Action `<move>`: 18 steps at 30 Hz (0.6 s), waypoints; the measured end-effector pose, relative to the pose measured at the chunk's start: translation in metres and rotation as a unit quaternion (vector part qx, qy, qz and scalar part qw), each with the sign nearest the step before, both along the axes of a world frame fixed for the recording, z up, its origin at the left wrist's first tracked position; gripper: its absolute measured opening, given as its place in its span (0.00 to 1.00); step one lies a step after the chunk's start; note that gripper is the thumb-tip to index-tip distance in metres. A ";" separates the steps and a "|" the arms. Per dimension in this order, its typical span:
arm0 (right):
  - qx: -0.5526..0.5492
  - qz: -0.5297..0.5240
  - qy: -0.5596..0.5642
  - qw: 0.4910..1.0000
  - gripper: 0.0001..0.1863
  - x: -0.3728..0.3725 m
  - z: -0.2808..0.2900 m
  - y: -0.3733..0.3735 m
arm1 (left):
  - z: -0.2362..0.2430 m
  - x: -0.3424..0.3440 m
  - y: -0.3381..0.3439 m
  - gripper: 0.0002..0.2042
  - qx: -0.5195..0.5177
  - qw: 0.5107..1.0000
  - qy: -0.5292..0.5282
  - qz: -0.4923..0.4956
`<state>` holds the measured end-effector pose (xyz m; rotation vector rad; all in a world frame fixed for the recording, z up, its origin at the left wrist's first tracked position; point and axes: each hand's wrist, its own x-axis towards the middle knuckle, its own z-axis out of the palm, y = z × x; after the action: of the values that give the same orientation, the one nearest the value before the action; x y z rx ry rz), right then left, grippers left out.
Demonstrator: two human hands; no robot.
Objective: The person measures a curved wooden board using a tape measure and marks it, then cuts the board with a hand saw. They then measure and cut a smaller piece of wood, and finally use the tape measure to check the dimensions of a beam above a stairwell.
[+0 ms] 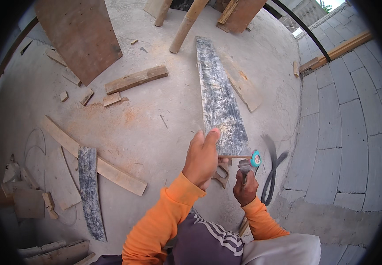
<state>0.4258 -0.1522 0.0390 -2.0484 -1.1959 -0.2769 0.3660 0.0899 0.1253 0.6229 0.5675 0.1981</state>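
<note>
reference all positions to the mottled board (219,92), which extends away from you over the grey concrete floor (173,110). you cannot tell whether its far end rests on the floor.

the grip of your left hand (202,159) is narrow, holding the board's left edge near its near end, thumb on the upper face. the grip of your right hand (246,190) is wrapped round a grey tool (245,165), kind unclear; a round teal piece (256,158) shows beside the board's near right corner.

below the board's near end, note a brown handle (222,177). right of the board lie a pale plank (246,90) and, nearer you, black strips (271,172); farther right stands a grey block wall (345,145).

left of the board, reddish sawdust (129,115) marks the floor near a timber block (136,79). nearer you, a narrow mottled strip (91,190) crosses a long plank (122,179). beyond, left of the board, stands a plywood sheet (78,37).
</note>
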 end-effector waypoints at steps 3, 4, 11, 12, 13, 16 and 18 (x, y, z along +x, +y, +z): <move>0.033 -0.016 0.015 0.999 0.10 -0.002 -0.002 0.001 | 0.006 -0.007 -0.003 0.12 -0.049 0.999 0.010 -0.016; 0.102 0.035 0.047 0.993 0.11 -0.001 -0.005 -0.005 | 0.004 -0.005 -0.003 0.12 -0.040 0.999 0.010 -0.016; 0.045 -0.005 0.027 0.999 0.10 0.009 -0.003 -0.010 | 0.008 -0.003 -0.002 0.12 -0.034 0.999 -0.007 0.002; 0.095 0.004 0.095 0.991 0.09 0.005 -0.002 -0.017 | 0.008 -0.003 -0.005 0.12 -0.050 0.999 -0.006 -0.001; 0.102 0.070 0.058 0.991 0.11 0.016 0.000 -0.023 | 0.007 -0.001 -0.007 0.11 -0.050 0.999 0.002 -0.003; -0.067 0.002 -0.106 0.992 0.07 0.016 0.017 0.005 | 0.005 0.001 -0.006 0.12 -0.027 1.000 0.012 0.005; -0.022 0.007 -0.043 0.999 0.08 0.018 0.005 0.005 | 0.003 0.000 -0.004 0.12 -0.019 1.000 0.000 0.018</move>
<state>0.4433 -0.1472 0.0439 -2.0835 -1.2773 -0.3376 0.3656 0.0859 0.1288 0.5765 0.5813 0.2211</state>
